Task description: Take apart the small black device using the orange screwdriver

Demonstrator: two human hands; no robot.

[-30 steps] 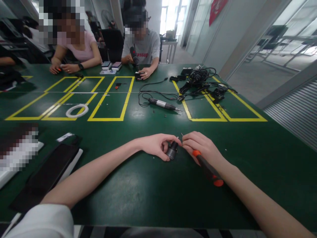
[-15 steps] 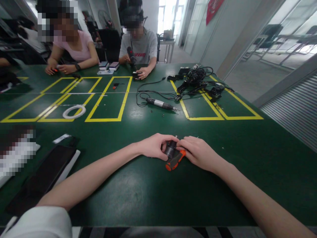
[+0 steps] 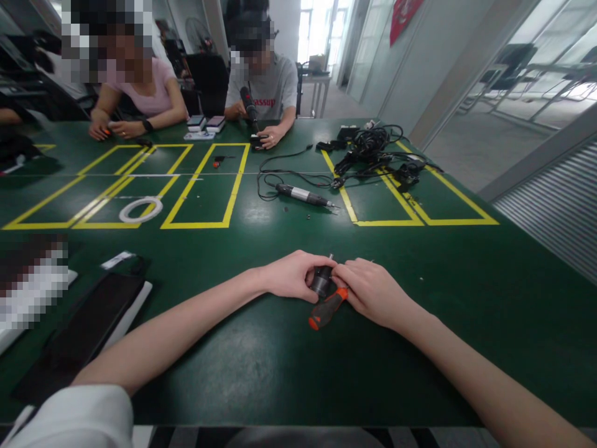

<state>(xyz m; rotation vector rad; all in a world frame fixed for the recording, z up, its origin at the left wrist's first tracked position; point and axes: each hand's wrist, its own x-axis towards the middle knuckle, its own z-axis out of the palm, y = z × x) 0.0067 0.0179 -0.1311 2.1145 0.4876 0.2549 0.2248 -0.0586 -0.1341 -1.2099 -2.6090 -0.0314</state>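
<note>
Fingers and thumb of my left hand (image 3: pixel 293 275) are wrapped round a dark cylindrical part (image 3: pixel 321 283) with a thin metal shaft at its top, like a small motor. Just right of it, my right hand (image 3: pixel 370 289) is closed, its fingertips against the upper right of the cylinder. From under that hand a screwdriver (image 3: pixel 328 308) sticks out, its grey and orange handle slanting down to the left. The screwdriver's blade is hidden behind my right fingers. Both hands are low over the green table (image 3: pixel 242 367).
An electric screwdriver (image 3: pixel 303 195) with a cord lies ahead. Tangled black cables (image 3: pixel 368 152) are at the back right. A white ring (image 3: pixel 140 210) lies left, near a black pouch (image 3: pixel 93 317). Across the table sit two people, one holding a power tool (image 3: pixel 249 106).
The screwdriver's handle end has swung slightly down and left, and my right hand has turned a little with it. My left hand keeps its hold on the cylindrical part.
</note>
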